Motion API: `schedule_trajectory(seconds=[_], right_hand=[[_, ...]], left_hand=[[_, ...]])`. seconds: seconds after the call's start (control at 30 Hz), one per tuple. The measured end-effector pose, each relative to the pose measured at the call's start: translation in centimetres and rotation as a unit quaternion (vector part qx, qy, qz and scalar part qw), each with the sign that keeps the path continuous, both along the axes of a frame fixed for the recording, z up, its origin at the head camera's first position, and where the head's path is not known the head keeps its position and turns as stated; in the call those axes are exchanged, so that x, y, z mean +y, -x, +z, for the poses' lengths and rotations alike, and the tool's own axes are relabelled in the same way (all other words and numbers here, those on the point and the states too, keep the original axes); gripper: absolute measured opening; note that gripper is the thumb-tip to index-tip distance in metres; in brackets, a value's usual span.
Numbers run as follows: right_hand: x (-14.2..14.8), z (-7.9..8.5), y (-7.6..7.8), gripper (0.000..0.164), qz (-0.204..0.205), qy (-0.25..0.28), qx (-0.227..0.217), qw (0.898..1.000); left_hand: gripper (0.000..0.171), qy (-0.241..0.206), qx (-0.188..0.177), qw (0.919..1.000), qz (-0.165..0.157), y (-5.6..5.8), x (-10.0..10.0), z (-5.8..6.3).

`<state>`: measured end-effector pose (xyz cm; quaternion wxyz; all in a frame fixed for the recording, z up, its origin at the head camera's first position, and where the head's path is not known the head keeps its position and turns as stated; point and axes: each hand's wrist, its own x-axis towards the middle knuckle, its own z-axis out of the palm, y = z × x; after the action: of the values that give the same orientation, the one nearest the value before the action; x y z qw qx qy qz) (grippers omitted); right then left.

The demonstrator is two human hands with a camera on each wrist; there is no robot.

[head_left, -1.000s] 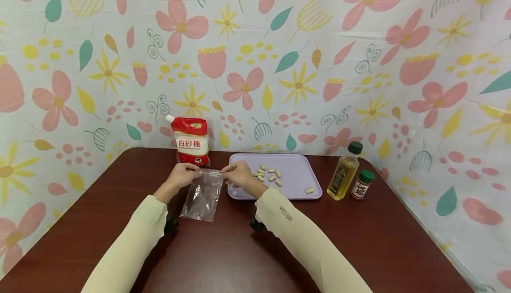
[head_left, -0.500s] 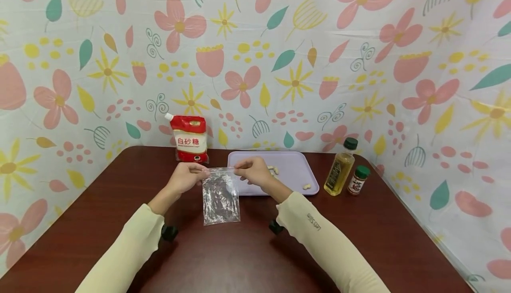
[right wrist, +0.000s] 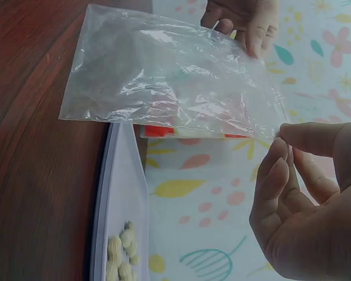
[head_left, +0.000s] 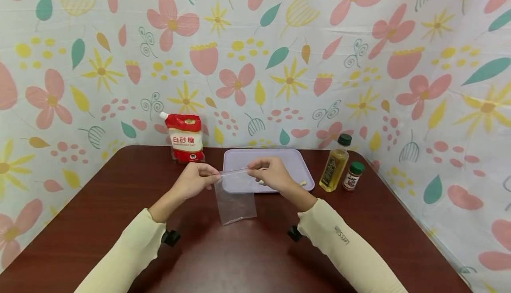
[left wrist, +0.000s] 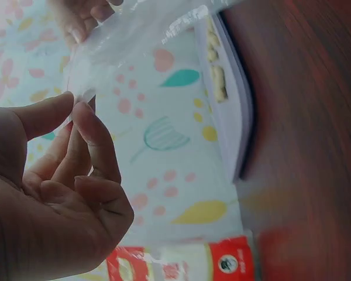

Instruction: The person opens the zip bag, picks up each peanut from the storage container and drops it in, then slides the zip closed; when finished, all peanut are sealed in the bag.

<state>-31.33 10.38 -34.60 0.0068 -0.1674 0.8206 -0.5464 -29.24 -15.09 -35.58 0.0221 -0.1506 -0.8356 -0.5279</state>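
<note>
A clear zip-top plastic bag (head_left: 236, 204) hangs between my two hands, its zip edge up and its lower end over the table. My left hand (head_left: 194, 180) pinches the top left corner between thumb and forefinger, seen closely in the left wrist view. The top right corner is pinched the same way by my right hand (head_left: 273, 177). In the right wrist view the bag (right wrist: 169, 76) looks flat, with nothing inside it. Behind the bag lies a pale purple tray (head_left: 287, 160); peanuts (right wrist: 121, 252) rest on it, mostly hidden by my right hand in the head view.
A red and white sugar pouch (head_left: 185, 138) stands at the back left of the dark wooden table (head_left: 104, 204). Right of the tray stand an oil bottle (head_left: 334, 164) and a small green-capped spice jar (head_left: 353, 176). A flower-printed sheet (head_left: 255, 62) hangs behind.
Both hands have moved right with the bag, from beside the tray to in front of it. The bag has risen to hang more upright. The camera view has shifted slightly right.
</note>
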Motion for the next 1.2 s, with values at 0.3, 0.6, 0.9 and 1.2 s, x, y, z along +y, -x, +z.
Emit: schedule_trajectory(seconds=[0.3, 0.6, 0.9, 1.2], right_hand=[[2.6, -0.3, -0.8, 0.014, 0.018, 0.018, 0.025, 0.999], [4.2, 0.0, -1.8, 0.019, 0.055, -0.010, 0.057, 0.997], [3.9, 0.7, -2.4, 0.014, 0.105, -0.056, 0.107, 0.987], [3.6, 1.7, -3.6, 0.011, 0.078, -0.075, 0.132, 0.985]], left_hand=[[0.012, -0.014, 0.059, 0.9981, -0.009, -0.8, 2.5, 0.7], [0.009, -0.016, 0.070, 0.9969, -0.031, -1.3, 4.0, 1.0], [0.010, 0.017, 0.091, 0.9930, -0.073, -0.9, 5.2, 1.2], [0.022, 0.050, 0.227, 0.9725, 0.014, -1.6, 7.0, 1.1]])
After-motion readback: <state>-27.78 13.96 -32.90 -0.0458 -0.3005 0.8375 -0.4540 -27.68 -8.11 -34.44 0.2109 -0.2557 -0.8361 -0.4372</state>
